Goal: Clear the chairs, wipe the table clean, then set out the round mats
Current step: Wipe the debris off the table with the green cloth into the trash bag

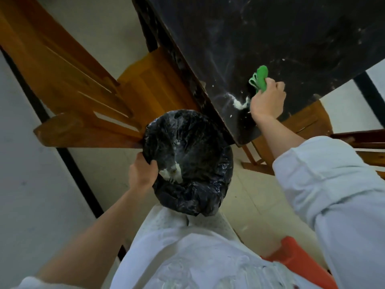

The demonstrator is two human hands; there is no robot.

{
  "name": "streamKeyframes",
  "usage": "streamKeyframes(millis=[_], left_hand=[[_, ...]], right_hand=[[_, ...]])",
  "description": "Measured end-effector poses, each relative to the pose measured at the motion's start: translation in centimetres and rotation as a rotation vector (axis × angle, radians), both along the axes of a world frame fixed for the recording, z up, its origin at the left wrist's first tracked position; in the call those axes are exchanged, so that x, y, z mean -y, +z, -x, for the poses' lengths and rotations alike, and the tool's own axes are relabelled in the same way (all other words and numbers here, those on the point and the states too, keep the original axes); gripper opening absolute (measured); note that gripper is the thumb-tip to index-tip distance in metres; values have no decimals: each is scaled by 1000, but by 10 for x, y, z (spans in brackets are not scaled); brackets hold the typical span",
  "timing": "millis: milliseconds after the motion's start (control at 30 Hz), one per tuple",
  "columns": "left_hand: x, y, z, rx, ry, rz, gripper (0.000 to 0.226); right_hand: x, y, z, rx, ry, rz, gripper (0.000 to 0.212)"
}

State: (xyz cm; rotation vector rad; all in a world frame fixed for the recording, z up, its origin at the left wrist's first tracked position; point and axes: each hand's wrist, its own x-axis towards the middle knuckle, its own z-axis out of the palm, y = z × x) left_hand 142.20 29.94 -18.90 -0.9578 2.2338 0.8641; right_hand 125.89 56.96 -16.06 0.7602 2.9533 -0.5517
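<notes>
A dark table [270, 34] fills the upper right, smeared with white streaks and crumbs. A small heap of white debris [238, 103] lies near its front corner. My right hand [267, 100] grips a folded green cloth [260, 77] on the tabletop, right beside that heap. My left hand [141, 174] holds the rim of a bin lined with a black bag [187, 163], kept just below the table's corner. White scraps lie inside the bag.
A wooden chair [68, 86] stands at the left with its seat tucked under the table. Another wooden chair [306, 122] sits at the right, beyond the table's corner. An orange object [295, 253] lies on the pale floor at the lower right.
</notes>
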Motion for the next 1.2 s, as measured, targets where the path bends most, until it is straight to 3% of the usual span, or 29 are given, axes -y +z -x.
streamKeyframes(millis=[167,267,333,500,633,700,800,900,967,1033,1100,1200], left_hand=[[4,-7,5,52,-36,11,36],[4,-7,7,74,-60,7,35],[3,-5,9,87,-64,11,36],[3,-3,9,81,-81,1,36],[0,-1,6,75,-68,-12,35],[-1,1,5,70,-72,-13,34],[-2,3,2,65,-69,-19,33],[-3,5,-1,64,-64,-18,33],[-3,6,-1,63,-66,-20,34],[-4,6,-3,52,-60,-30,34],[-5,6,-4,38,-52,-42,34],[-6,7,-5,30,-55,-41,34]], right_hand=[[18,-5,-15,45,371,45,44],[40,-11,-67,186,826,308,43],[48,-10,-91,305,990,428,37],[32,3,-57,48,657,495,38],[5,8,-12,-147,271,277,37],[-12,5,-2,-165,67,161,37],[-33,3,-13,-22,-132,58,41],[-11,2,-49,72,89,44,45],[19,2,-77,158,392,237,43],[41,4,-105,336,553,526,38],[49,2,-122,415,554,632,32],[49,0,-126,442,527,577,28]])
